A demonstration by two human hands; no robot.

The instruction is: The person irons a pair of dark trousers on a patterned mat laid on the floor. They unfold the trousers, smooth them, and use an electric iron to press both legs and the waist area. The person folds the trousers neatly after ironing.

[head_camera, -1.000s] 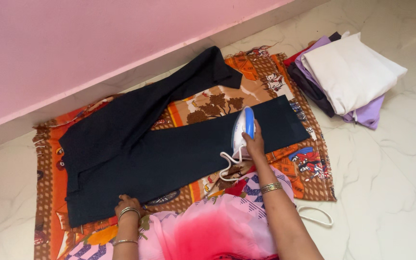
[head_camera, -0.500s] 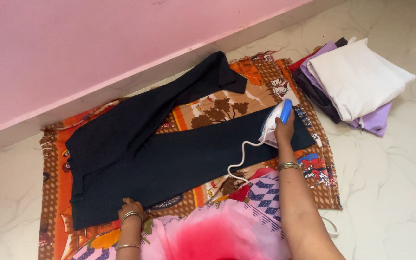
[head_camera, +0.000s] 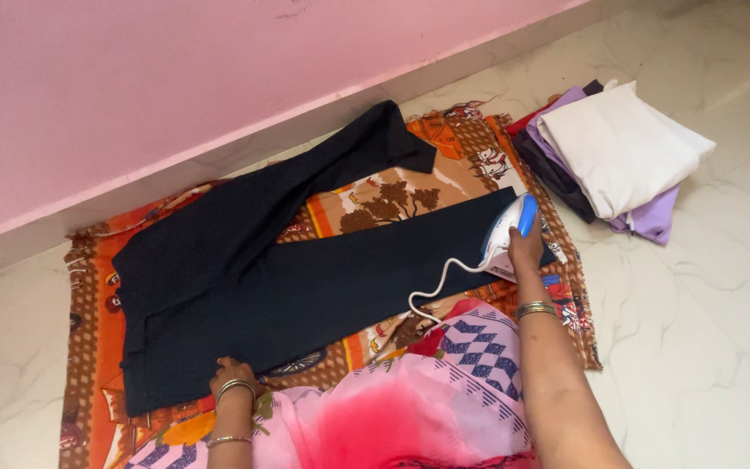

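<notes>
A pair of dark navy trousers (head_camera: 288, 278) lies spread flat on an orange patterned cloth (head_camera: 88, 347) on the floor. My right hand (head_camera: 526, 249) grips the blue handle of a white electric iron (head_camera: 505, 234), which rests on the hem end of the nearer trouser leg. Its white cord (head_camera: 434, 285) loops back toward my lap. My left hand (head_camera: 229, 373) presses flat on the waist end of the trousers, fingers spread. Bangles show on both wrists.
A stack of folded clothes (head_camera: 618, 152), white on top with lilac and dark pieces under it, sits on the marble floor (head_camera: 705, 313) at the right. A pink wall (head_camera: 175, 78) runs along the back. My pink patterned garment (head_camera: 392, 408) covers the near edge.
My right hand slid the iron rightward along the nearer trouser leg, from mid-leg to the hem end. My left hand stayed pressed on the waist.
</notes>
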